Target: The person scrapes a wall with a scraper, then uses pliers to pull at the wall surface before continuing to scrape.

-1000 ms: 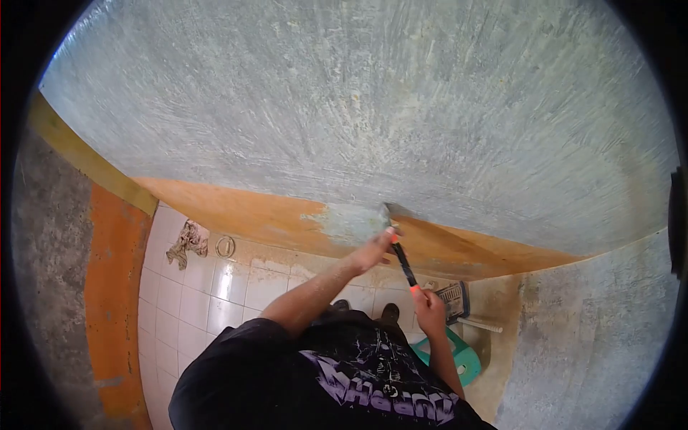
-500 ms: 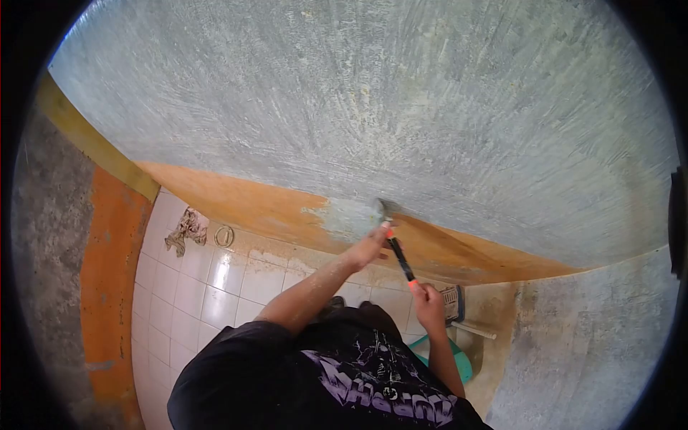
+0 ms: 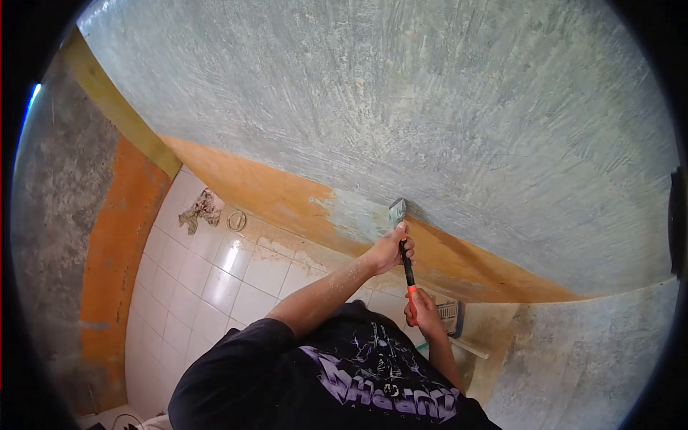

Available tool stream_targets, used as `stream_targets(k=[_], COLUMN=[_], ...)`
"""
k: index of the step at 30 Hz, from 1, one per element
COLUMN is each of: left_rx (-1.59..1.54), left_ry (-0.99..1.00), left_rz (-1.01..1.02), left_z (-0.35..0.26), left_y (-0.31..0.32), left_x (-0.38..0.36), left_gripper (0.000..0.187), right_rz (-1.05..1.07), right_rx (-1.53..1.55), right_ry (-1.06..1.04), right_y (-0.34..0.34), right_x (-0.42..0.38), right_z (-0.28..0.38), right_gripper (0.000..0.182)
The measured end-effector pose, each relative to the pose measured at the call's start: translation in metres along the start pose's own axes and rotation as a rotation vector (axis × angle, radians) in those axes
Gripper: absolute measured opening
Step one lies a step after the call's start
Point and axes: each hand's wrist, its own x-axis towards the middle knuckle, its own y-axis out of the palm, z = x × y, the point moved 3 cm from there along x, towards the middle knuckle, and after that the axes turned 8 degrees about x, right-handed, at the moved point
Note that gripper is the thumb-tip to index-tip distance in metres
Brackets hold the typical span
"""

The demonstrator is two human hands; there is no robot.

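My left hand is closed round the upper part of a long-handled scraper, just below its metal head. Lower down, my right hand grips the orange end of the same handle. The scraper's wide head lies at the wall, where the orange band meets the grey, rough surface. Beside the head, to its left, is a pale scraped patch within the orange band. Dust specks cover my left forearm.
A crumpled rag and a ring-shaped roll lie on the white tiled floor, with orange debris along the wall's foot. Right of my right hand are a dark-edged crate and a pale rod.
The scraper's head and both hands have shifted slightly right in view, and both hands sit lower. The handle stands more upright. The view has tilted, with more showing at the lower left.
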Motion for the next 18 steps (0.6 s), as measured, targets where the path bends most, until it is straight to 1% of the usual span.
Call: stream_targets(k=[3, 6, 9, 12, 15, 18], left_rx=[0.017, 0.029, 0.026, 0.004, -0.035, -0.04], left_ry=[0.039, 0.074, 0.059, 0.113, 0.14, 0.132], left_rz=[-0.011, -0.017, -0.022, -0.024, -0.062, -0.018], left_z=[0.002, 0.006, -0.002, -0.007, -0.012, -0.014], left_y=[0.004, -0.001, 0.0, -0.009, -0.027, -0.037], left_x=[0.0, 0.002, -0.005, -0.005, -0.007, -0.009], left_gripper=[0.028, 0.028, 0.03, 0.031, 0.033, 0.034], right_rz=[0.011, -0.04, -0.095, -0.149, -0.151, -0.215], right_rx=[-0.068, -0.077, -0.179, -0.231, -0.441, -0.478], right_ry=[-0.031, -0.071, -0.146, -0.139, -0.305, -0.278], right_y=[-0.009, -0.009, -0.005, -0.003, 0.006, 0.015], right_x=[0.01, 0.014, 0.016, 0.028, 0.039, 0.041], right_z=[-0.005, -0.014, -0.017, -0.015, -0.007, -0.018], right_gripper=[0.033, 0.032, 0.033, 0.033, 0.033, 0.036])
